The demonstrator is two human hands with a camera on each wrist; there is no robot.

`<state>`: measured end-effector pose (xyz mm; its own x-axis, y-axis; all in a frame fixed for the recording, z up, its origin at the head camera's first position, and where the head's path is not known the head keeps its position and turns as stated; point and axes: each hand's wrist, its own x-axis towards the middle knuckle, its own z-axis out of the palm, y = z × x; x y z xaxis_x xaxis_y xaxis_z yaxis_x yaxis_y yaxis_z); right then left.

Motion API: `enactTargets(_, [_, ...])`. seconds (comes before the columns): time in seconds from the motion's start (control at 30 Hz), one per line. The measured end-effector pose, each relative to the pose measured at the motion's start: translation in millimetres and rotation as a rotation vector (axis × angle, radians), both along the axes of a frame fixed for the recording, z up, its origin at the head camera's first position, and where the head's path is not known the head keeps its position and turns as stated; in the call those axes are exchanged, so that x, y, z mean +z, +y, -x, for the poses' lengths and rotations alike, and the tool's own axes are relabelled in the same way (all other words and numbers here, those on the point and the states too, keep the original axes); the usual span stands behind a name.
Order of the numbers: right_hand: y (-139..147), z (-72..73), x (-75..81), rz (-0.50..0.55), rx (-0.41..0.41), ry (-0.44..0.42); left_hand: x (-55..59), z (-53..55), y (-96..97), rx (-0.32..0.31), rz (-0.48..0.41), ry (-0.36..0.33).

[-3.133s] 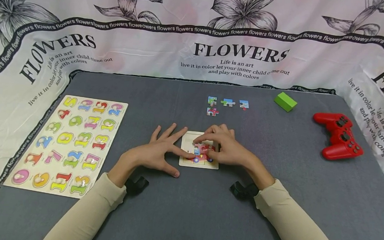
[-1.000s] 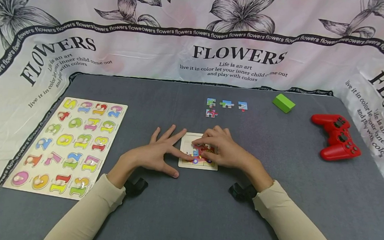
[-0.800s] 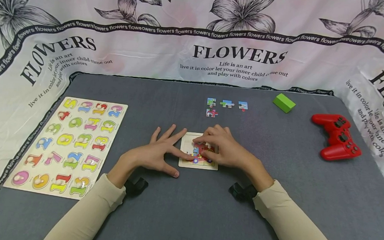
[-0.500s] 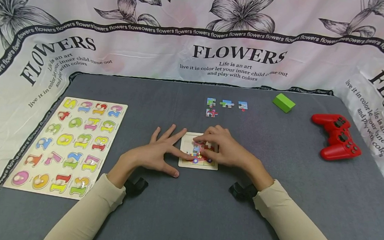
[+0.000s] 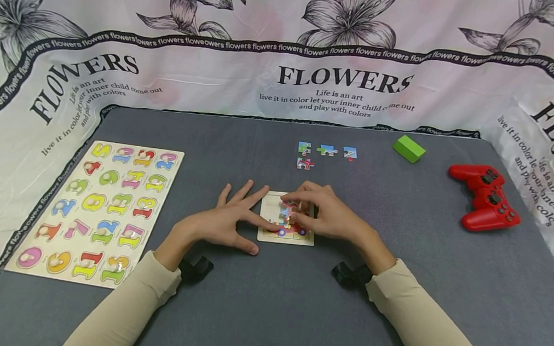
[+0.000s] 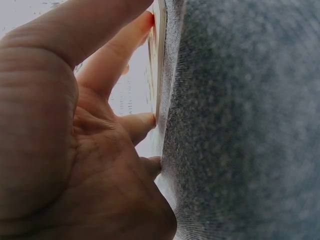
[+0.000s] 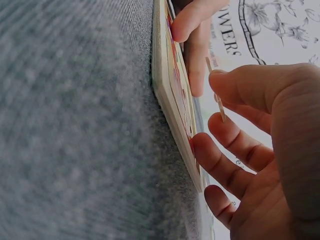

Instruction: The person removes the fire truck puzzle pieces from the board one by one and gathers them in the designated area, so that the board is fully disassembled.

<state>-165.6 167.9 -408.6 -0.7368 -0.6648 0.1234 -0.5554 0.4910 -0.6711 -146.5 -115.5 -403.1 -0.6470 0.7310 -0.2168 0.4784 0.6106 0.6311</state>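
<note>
A small wooden jigsaw board (image 5: 269,201) lies on the grey cloth, showing part of a red vehicle picture (image 5: 295,232). My right hand (image 5: 330,213) pinches a thin jigsaw piece (image 7: 220,104) between thumb and fingertips, raised off the board; the right wrist view catches it edge-on. From the head view that piece shows blue and pink, partly covered by the fingers. My left hand (image 5: 225,221) is spread wide, its index fingertip pressing the lower left of the picture. Other left fingers reach along the board's left side in the left wrist view.
Beyond the board lie several loose jigsaw pieces (image 5: 327,150). A green block (image 5: 410,149) sits at the back right, with a red game controller (image 5: 484,199) further right. A large number puzzle board (image 5: 100,212) fills the left, close to my left forearm.
The jigsaw piece under my right fingertips has come up off the board and tilted, shifting slightly right and away. My right fingers lifted with it; my left hand stayed in place.
</note>
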Motion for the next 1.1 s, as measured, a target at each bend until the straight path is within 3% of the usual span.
enactTargets(0.63, [1.4,4.7,1.8,0.022,-0.015,0.001,2.1,-1.1,-3.4,0.005,-0.011,0.017])
enactTargets(1.1, [39.2,28.5,1.2,0.028,-0.147,0.030,-0.5,-2.8,0.1,0.023,-0.026,0.029])
